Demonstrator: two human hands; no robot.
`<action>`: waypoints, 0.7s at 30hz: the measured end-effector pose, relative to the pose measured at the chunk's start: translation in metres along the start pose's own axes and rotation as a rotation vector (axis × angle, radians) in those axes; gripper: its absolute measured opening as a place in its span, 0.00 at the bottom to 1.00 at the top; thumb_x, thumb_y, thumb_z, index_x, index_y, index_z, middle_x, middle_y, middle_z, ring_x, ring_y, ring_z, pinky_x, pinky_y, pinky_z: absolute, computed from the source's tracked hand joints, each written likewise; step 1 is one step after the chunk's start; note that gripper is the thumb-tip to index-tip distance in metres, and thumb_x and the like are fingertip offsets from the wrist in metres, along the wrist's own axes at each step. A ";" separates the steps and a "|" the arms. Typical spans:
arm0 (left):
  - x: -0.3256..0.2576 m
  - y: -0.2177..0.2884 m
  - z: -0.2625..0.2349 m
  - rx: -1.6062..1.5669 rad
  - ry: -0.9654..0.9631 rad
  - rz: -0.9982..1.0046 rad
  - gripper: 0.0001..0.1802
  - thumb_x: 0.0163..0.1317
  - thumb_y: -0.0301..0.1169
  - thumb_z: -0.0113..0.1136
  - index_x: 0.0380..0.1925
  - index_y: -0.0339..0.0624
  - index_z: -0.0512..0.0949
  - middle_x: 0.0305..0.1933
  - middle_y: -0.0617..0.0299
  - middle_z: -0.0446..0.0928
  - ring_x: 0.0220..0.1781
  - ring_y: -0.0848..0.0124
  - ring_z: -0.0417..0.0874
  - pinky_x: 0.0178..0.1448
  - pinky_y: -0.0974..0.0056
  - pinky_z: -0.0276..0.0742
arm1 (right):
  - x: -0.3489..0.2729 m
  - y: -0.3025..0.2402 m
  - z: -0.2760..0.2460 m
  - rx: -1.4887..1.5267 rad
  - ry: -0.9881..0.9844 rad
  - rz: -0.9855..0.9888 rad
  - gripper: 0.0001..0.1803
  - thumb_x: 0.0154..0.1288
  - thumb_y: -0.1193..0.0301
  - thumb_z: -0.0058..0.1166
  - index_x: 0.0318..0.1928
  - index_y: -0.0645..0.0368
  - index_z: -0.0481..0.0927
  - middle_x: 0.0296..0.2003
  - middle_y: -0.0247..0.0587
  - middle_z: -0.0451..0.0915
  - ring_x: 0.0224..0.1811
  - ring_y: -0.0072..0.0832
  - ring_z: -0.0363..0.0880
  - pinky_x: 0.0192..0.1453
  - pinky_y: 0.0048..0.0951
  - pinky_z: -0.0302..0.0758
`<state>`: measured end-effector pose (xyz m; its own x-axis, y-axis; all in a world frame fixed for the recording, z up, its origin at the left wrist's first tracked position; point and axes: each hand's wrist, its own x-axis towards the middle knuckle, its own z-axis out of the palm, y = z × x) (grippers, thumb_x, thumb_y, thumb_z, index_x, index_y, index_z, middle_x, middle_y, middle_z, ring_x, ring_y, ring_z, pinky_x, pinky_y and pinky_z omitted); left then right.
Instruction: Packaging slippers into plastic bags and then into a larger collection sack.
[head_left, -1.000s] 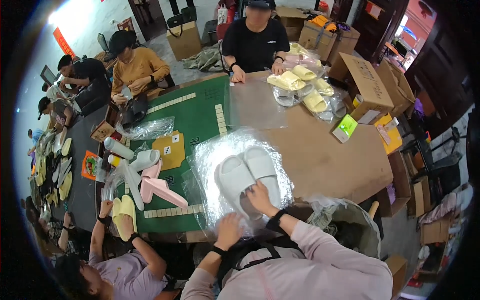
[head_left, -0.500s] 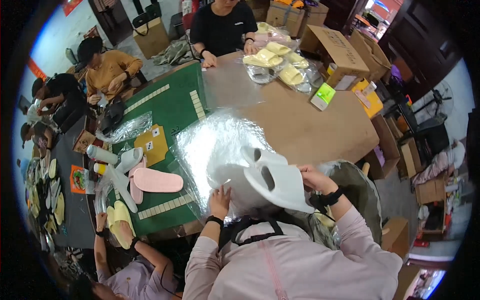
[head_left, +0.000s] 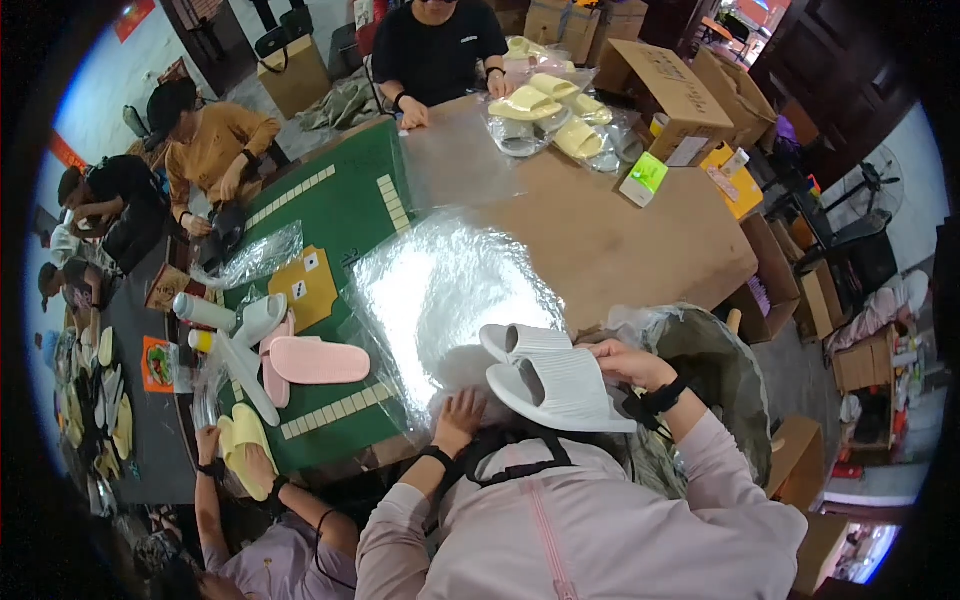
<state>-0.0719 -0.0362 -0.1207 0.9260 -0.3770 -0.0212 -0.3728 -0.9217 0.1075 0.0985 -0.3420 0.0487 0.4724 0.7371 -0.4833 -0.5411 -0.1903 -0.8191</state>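
A pair of pale grey slide slippers is held up at the table's near edge. My right hand is closed on them at their right side; the straps face up and the two overlap. A stack of shiny clear plastic bags lies flat on the table in front of me. My left hand is open, its fingers lying on the near edge of the bags, a little left of the slippers. Pink slippers and another grey pair lie further left.
A person at the lower left handles yellow slippers. Across the table sits a person in black, near bagged yellow and grey slippers. A large sack stands at my right. A green box and tiles are on the table.
My left hand has moved slightly right and nearer to me, its fingers now lower on the bags. The grey slippers have tilted in my right hand, showing more of their ribbed straps.
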 end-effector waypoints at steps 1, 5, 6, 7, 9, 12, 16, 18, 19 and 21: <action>0.000 0.001 -0.003 -0.004 -0.005 -0.004 0.27 0.52 0.40 0.55 0.54 0.48 0.68 0.56 0.52 0.66 0.61 0.54 0.64 0.60 0.51 0.60 | 0.000 -0.001 0.000 0.003 -0.003 0.007 0.14 0.61 0.75 0.47 0.45 0.62 0.79 0.49 0.22 0.74 0.20 0.05 0.62 0.19 0.11 0.56; 0.003 -0.005 -0.033 -0.304 0.134 -0.167 0.18 0.54 0.33 0.54 0.47 0.45 0.73 0.51 0.51 0.69 0.55 0.53 0.69 0.56 0.53 0.65 | 0.004 -0.012 0.001 -0.016 -0.083 0.143 0.12 0.60 0.73 0.52 0.41 0.69 0.79 0.49 0.33 0.72 0.49 0.19 0.68 0.53 0.19 0.64; 0.003 -0.010 -0.041 -0.397 0.200 -0.224 0.16 0.53 0.32 0.54 0.44 0.45 0.74 0.49 0.53 0.71 0.53 0.54 0.70 0.54 0.52 0.65 | 0.006 -0.015 0.000 -0.001 -0.103 0.151 0.12 0.60 0.73 0.52 0.41 0.68 0.80 0.49 0.34 0.72 0.49 0.19 0.68 0.53 0.20 0.64; 0.004 -0.013 -0.051 -0.485 0.272 -0.281 0.14 0.53 0.31 0.55 0.42 0.45 0.76 0.47 0.54 0.72 0.50 0.56 0.72 0.53 0.52 0.66 | 0.006 -0.015 -0.004 -0.010 -0.120 0.152 0.12 0.60 0.73 0.52 0.41 0.68 0.80 0.49 0.34 0.72 0.49 0.19 0.68 0.53 0.20 0.64; 0.005 -0.022 -0.061 -0.410 0.281 -0.341 0.10 0.53 0.30 0.56 0.37 0.44 0.78 0.42 0.57 0.75 0.44 0.57 0.74 0.47 0.55 0.69 | 0.012 -0.019 -0.009 -0.133 -0.234 0.108 0.11 0.59 0.73 0.50 0.41 0.63 0.81 0.49 0.23 0.73 0.21 0.05 0.61 0.21 0.10 0.55; 0.002 -0.032 -0.067 -0.526 0.258 -0.529 0.07 0.55 0.32 0.57 0.27 0.40 0.79 0.32 0.53 0.77 0.37 0.55 0.75 0.38 0.57 0.71 | 0.015 -0.038 -0.004 -0.135 -0.424 0.094 0.13 0.58 0.74 0.53 0.43 0.66 0.79 0.51 0.31 0.72 0.40 0.15 0.69 0.43 0.17 0.65; 0.007 -0.035 -0.073 -0.722 0.374 -0.794 0.11 0.54 0.35 0.60 0.26 0.37 0.79 0.27 0.50 0.77 0.30 0.54 0.77 0.36 0.56 0.71 | 0.022 -0.061 0.013 -0.220 -0.626 0.166 0.18 0.59 0.73 0.54 0.50 0.66 0.75 0.55 0.38 0.69 0.56 0.25 0.65 0.61 0.25 0.58; 0.010 -0.036 -0.064 -0.801 0.304 -0.821 0.13 0.55 0.37 0.59 0.27 0.36 0.79 0.27 0.49 0.77 0.28 0.54 0.78 0.34 0.56 0.71 | 0.032 -0.057 0.011 -0.243 -0.775 0.155 0.19 0.61 0.73 0.53 0.52 0.67 0.74 0.58 0.41 0.67 0.61 0.26 0.61 0.65 0.25 0.54; 0.004 -0.038 -0.058 -0.875 0.229 -0.857 0.14 0.56 0.38 0.59 0.28 0.35 0.79 0.26 0.49 0.78 0.26 0.55 0.78 0.31 0.57 0.71 | 0.038 -0.056 0.012 -0.252 -0.795 0.153 0.19 0.61 0.73 0.53 0.52 0.67 0.74 0.58 0.41 0.67 0.61 0.26 0.61 0.65 0.25 0.54; -0.004 -0.038 -0.034 -0.969 0.310 -0.787 0.15 0.57 0.39 0.58 0.30 0.37 0.80 0.23 0.53 0.78 0.21 0.64 0.77 0.26 0.61 0.70 | 0.044 -0.055 0.010 -0.173 -0.725 0.252 0.20 0.61 0.73 0.53 0.52 0.68 0.73 0.58 0.41 0.68 0.60 0.27 0.62 0.64 0.26 0.56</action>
<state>-0.0597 0.0039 -0.0912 0.8996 0.3924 -0.1916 0.3524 -0.3933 0.8492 0.1418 -0.2923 0.0758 -0.2538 0.8862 -0.3875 -0.4275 -0.4622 -0.7769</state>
